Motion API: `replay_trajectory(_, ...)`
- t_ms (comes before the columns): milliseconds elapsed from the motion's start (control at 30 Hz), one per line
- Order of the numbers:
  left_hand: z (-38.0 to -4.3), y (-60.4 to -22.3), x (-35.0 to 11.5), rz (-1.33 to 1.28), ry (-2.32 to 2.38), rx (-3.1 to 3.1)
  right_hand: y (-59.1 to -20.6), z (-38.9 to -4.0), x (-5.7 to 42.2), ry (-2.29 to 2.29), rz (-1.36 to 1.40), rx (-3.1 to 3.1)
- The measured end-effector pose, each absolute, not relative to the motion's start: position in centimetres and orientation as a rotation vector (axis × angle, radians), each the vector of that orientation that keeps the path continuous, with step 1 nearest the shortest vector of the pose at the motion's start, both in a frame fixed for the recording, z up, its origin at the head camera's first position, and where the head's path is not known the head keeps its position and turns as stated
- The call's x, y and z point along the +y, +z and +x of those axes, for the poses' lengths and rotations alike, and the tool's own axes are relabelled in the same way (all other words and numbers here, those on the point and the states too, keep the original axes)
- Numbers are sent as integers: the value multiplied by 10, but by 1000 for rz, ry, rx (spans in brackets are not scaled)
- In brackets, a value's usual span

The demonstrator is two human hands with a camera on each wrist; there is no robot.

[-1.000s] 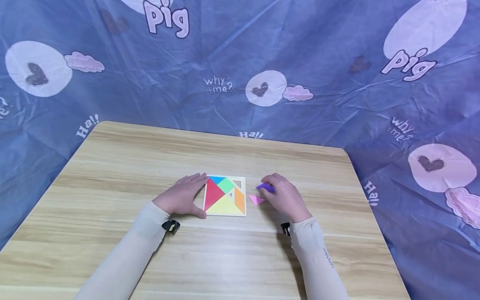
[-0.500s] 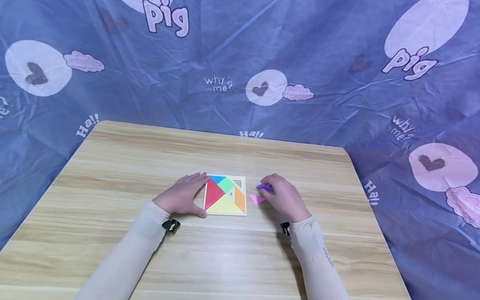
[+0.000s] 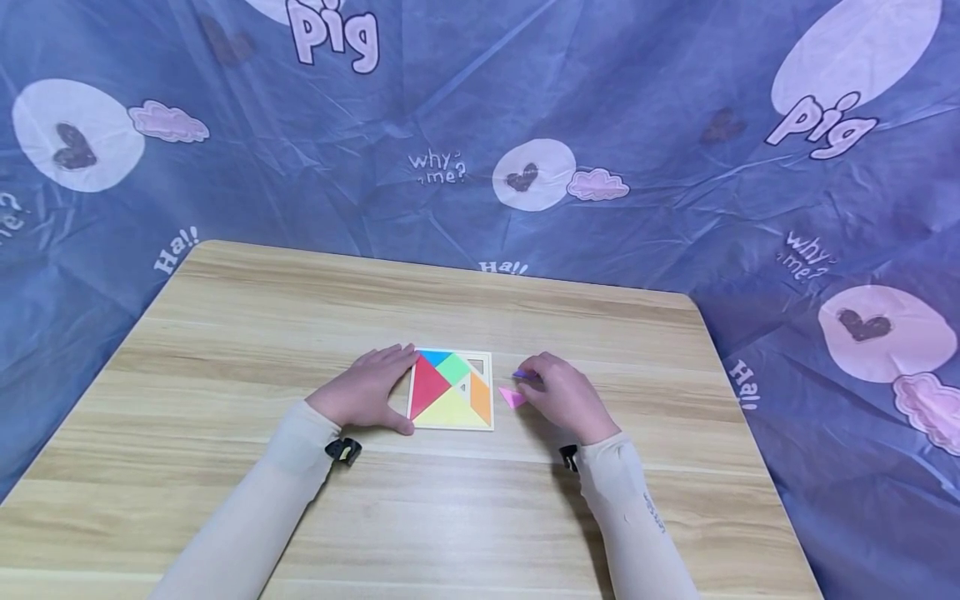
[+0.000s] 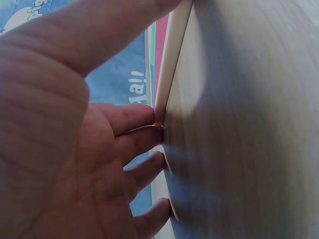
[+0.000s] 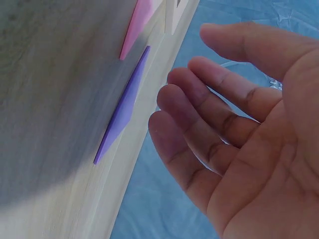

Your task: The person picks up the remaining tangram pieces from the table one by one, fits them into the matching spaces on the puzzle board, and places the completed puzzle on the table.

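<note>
A pale-framed tangram tray [image 3: 454, 429] lies flat on the table, with blue, green, red, yellow and orange pieces in it. Two spots inside, at the upper right and near the middle, show bare tray with small cut-outs. My left hand [image 3: 362, 390] holds the tray's left side, thumb at the near corner and fingertips at the far one. To the right of the tray lie a pink triangle [image 3: 513, 398] and a purple triangle [image 5: 122, 112], both partly covered in the head view. My right hand [image 3: 566, 392] hovers over them, its loosely bent fingers apart from the purple triangle in the right wrist view.
The wood-grain table [image 3: 450, 517] reaches forward to a blue printed cloth [image 3: 450, 100] hanging behind and at the sides. Dark straps [image 3: 343, 451] sit at both wrists.
My right hand has shifted slightly down toward the pink triangle, and it now covers more of the purple one. The left hand and the tray stay where they were.
</note>
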State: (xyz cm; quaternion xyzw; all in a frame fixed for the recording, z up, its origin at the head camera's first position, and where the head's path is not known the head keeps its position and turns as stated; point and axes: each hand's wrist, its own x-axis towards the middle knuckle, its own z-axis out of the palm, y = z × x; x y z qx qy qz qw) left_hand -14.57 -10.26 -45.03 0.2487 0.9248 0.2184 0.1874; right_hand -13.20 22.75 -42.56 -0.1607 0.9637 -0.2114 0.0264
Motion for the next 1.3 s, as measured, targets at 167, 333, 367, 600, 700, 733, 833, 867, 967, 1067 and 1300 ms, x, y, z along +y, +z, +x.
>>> replay_trajectory(167, -146, -450, -103, 702, 613, 2602, -428, -132, 225, -614, -502, 2960)
replay_trajectory(333, -146, -450, -103, 707, 611, 2605, -430, -132, 222, -581, -510, 2939)
replay_trajectory(367, -147, -450, -103, 709, 611, 2605, -431, -132, 222, -577, -509, 2938)
replay_trajectory(600, -147, -452, -103, 709, 624, 2609, -435, -132, 219, -577, -535, 2918)
replay_trajectory(700, -147, -452, -103, 711, 619, 2612, -437, -132, 219, -570, -565, 2911)
replay_trajectory(733, -147, -452, -103, 713, 615, 2613, -438, -132, 219, -564, -570, 2912)
replay_trajectory(833, -146, -452, -103, 710, 612, 2613, -439, -132, 218, -554, -574, 2907)
replay_trajectory(867, -146, -451, -103, 715, 613, 2614, -439, -132, 218, -550, -574, 2907)
replay_trajectory(967, -145, -450, -103, 716, 612, 2616, -439, -131, 217, -542, -571, 2907)
replay_trajectory(1067, -145, -450, -103, 721, 611, 2618, -439, -130, 216, -523, -566, 2912)
replay_trajectory(1300, -146, -452, -102, 707, 615, 2613, -441, -129, 216, -486, -563, 2928)
